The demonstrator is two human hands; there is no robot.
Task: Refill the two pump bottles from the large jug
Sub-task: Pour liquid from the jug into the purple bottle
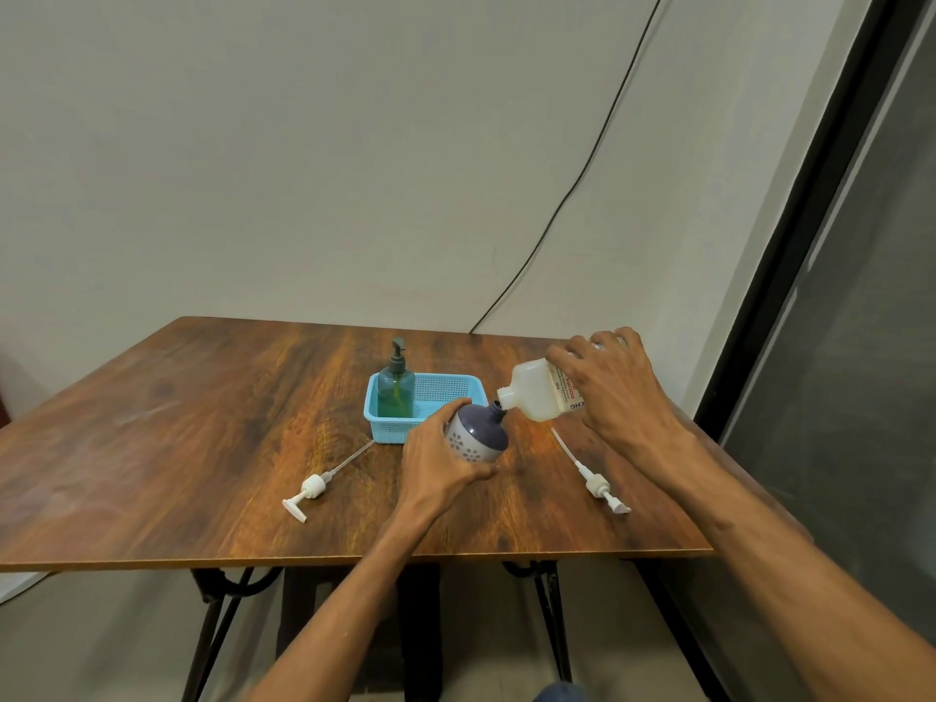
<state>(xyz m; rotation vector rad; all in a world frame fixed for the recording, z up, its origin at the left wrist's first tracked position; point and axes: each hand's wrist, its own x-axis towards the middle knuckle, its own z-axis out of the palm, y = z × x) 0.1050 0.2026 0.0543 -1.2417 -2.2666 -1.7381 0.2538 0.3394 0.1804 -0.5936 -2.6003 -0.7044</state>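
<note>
Jug [544, 392], pale and tipped spout-down just over the neck of the round bottle [478, 435], was grasped by the right grip [615, 392]. The left grip [440, 458] curled round that bottle (tilted toward the jug) at mid-table [202, 423]. Just behind, a blue basket [456, 385] held an upright green pump bottle [396, 392]. The left pump head [309, 491] and right pump head [600, 486] lay loose on either side.

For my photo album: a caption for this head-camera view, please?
Right hand tilts the jug to the round bottle gripped by the left hand.
</note>
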